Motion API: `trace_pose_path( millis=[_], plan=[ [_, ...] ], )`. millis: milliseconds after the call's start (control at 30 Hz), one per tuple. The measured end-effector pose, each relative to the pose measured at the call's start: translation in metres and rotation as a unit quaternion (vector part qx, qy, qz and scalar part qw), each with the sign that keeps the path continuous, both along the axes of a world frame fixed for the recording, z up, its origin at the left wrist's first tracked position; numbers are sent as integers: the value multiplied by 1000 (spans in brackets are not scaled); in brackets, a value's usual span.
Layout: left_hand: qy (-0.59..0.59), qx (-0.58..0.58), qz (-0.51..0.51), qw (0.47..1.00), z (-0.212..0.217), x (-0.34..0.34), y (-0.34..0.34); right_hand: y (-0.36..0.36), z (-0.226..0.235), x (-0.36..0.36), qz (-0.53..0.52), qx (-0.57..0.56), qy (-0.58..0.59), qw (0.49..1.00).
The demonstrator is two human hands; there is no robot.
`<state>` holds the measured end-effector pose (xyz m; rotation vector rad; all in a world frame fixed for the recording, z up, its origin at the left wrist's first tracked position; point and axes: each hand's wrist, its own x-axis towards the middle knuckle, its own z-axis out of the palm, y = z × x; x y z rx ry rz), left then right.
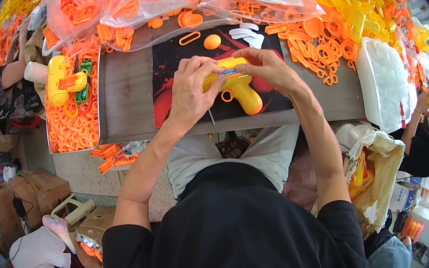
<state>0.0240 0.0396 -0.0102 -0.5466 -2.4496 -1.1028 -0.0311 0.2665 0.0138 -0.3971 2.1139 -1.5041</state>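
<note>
Table (126, 91) separates tray edge (100, 102) from mat (165, 59), left hand (193, 88) and right hand (270, 72) curled round a yellow toy gun (244, 95).

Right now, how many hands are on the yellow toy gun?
2: left hand at the left end of the toy gun, right hand at its right end. None seems hidden.

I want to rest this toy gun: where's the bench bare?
Bare bench shows between the ring tray and dark mat; a smaller patch lies between mat and white tub, in front of loose orange parts. Crowded: the back, under plastic bags, and the mat's middle, around the toy gun.
</note>
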Motion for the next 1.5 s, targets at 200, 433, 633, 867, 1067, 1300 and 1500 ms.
trace_pose_path(
  millis=[200,433,633,867,1067,1300,1500],
  plan=[
    [45,-41,48,997,5,12,-14,-25,-15,-3,32,-20,21,999],
    [72,37,47,996,31,11,-63,41,44,124,-169,126,293,933],
    [165,-235,457,842,67,9,-297,196,142,272,-314,416,297,800],
    [-126,-161,366,908,17,-47,-420,259,115,316,-408,599,154,671],
    [-193,-91,332,919,38,-40,-407,184,103,229,-609,354,334,627],
    [-142,462,225,846,70,14,-347,143,-13,25,-377,419,354,746],
    [-240,419,67,873,67,57,-246,176,-39,-8,-423,266,381,778]
  ],
)
